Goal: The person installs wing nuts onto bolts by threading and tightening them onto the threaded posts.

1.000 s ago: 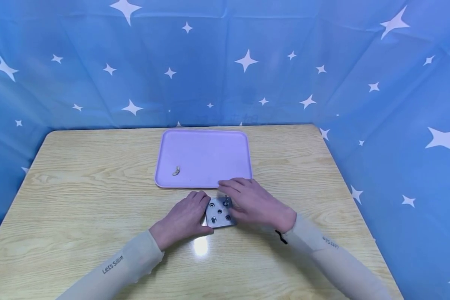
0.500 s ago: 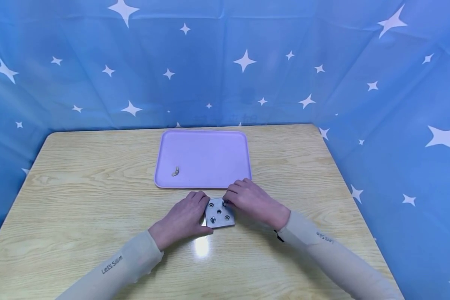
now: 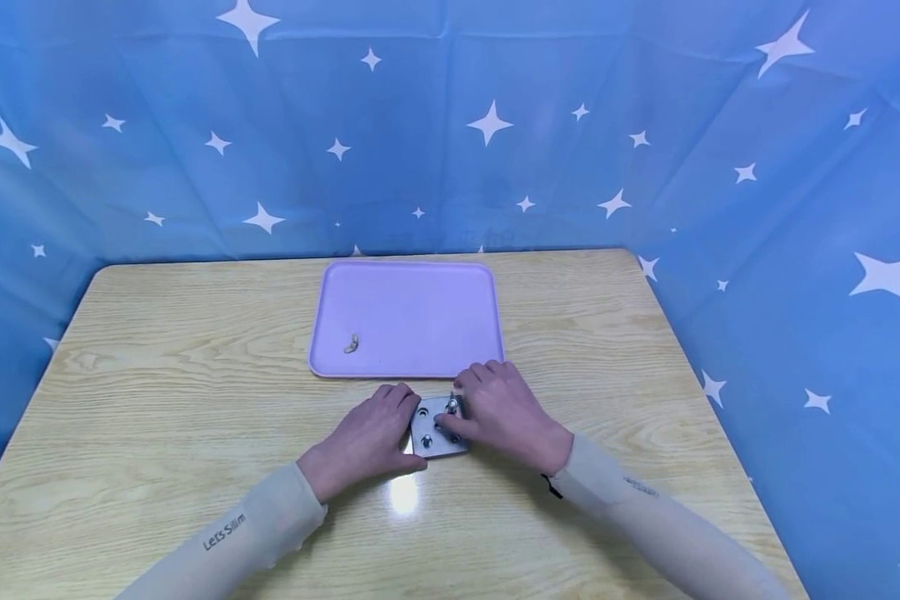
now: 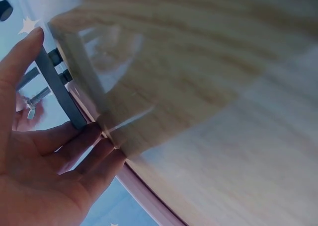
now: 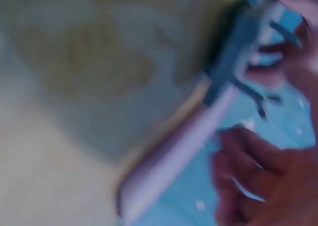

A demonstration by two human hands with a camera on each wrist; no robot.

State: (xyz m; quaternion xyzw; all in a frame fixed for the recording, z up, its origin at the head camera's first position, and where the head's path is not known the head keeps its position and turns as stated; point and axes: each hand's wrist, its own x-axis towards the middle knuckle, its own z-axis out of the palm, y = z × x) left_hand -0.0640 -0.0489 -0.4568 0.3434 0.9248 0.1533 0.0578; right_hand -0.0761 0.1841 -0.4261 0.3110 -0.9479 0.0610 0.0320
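A square metal plate (image 3: 429,446) with several holes lies on the table, two threaded bolts standing up from it. My left hand (image 3: 367,435) grips its left side, thumb at the near edge and fingers at the far one. In the left wrist view, a wing nut (image 4: 31,109) sits at the top of one bolt (image 4: 39,95), and dark feet (image 4: 58,57) show under the plate. My right hand (image 3: 506,414) is over the plate's right side, thumb and fingers spread on either side of that wing nut. The right wrist view is blurred; curled fingers (image 5: 243,151) are apart from the nut.
A purple tray (image 3: 420,371) lies just beyond the plate. Inside it, near its left front corner, is a small brass-coloured wing nut (image 3: 352,343). Blue star-patterned cloth (image 3: 420,167) hangs behind and beside the wooden table (image 3: 195,375).
My right hand came down onto the wing nut at the far right bolt, pinched it, and now has its thumb and fingers spread away from it. My left hand stays on the plate.
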